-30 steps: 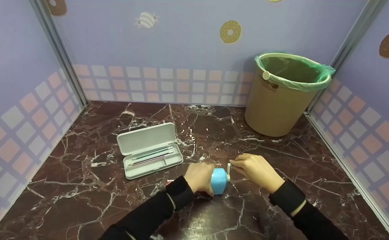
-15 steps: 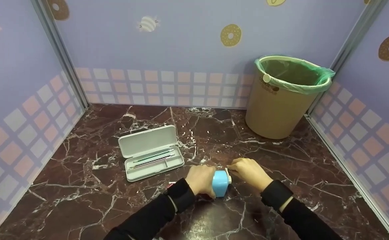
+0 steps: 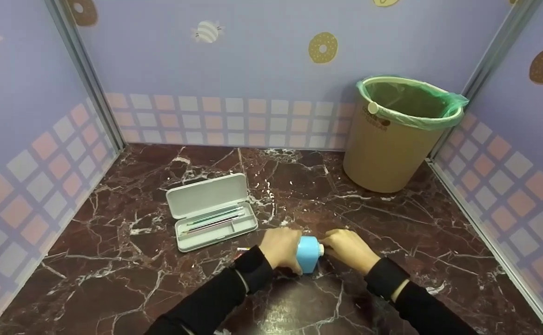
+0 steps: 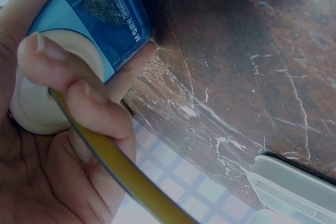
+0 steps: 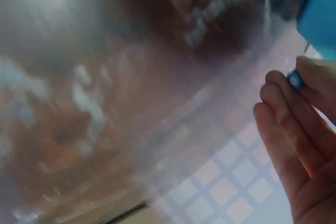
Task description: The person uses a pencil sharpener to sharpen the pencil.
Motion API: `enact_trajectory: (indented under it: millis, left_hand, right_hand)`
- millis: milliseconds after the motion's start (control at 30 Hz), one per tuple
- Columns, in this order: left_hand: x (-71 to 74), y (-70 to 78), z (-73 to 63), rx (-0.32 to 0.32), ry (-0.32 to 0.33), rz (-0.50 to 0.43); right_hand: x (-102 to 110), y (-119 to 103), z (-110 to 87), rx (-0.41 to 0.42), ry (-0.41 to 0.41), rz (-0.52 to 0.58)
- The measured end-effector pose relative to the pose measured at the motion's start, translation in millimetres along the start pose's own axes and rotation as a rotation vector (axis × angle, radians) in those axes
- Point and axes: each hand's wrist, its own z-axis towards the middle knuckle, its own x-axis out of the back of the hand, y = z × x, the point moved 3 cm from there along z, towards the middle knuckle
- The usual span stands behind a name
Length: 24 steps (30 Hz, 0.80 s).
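Observation:
My left hand [image 3: 281,249] grips a light blue hand-crank pencil sharpener [image 3: 307,254] lying close over the marble surface. In the left wrist view, dark shavings show inside its clear blue shavings drawer [image 4: 107,6]. A yellow-and-black pencil [image 4: 131,177] is in the round cream front [image 4: 39,106] of the sharpener, with left fingers bent over it. At the other side, my right hand [image 3: 349,249] pinches the crank's end; its small blue-ended knob [image 5: 295,80] shows between thumb and finger in the right wrist view. The crank arm is mostly hidden by the fingers in the head view.
An open white pencil case [image 3: 206,197] with a few pencils [image 3: 213,218] lies left of the hands. A tan bin [image 3: 383,153] with a green liner [image 3: 411,122] stands at the back right. Patterned walls [image 3: 267,56] enclose the marble tabletop [image 3: 113,279] on three sides.
The right hand has turned the crank, whose arm pointed up earlier and now lies behind the fingers. The left hand and sharpener have stayed nearly in place.

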Motion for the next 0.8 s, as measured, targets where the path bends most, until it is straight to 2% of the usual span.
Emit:
enact_trajectory:
  millis: [300, 800]
  left_hand:
    - [-0.4, -0.4, -0.2, 0.023, 0.01, -0.013]
    - [0.8, 0.1, -1.4, 0.051, 0.003, 0.003]
  right_hand:
    - [-6, -4, -7.0, 0.029, 0.029, -0.01]
    - [-9, -12, -23.1, 0.156, 0.065, -0.039]
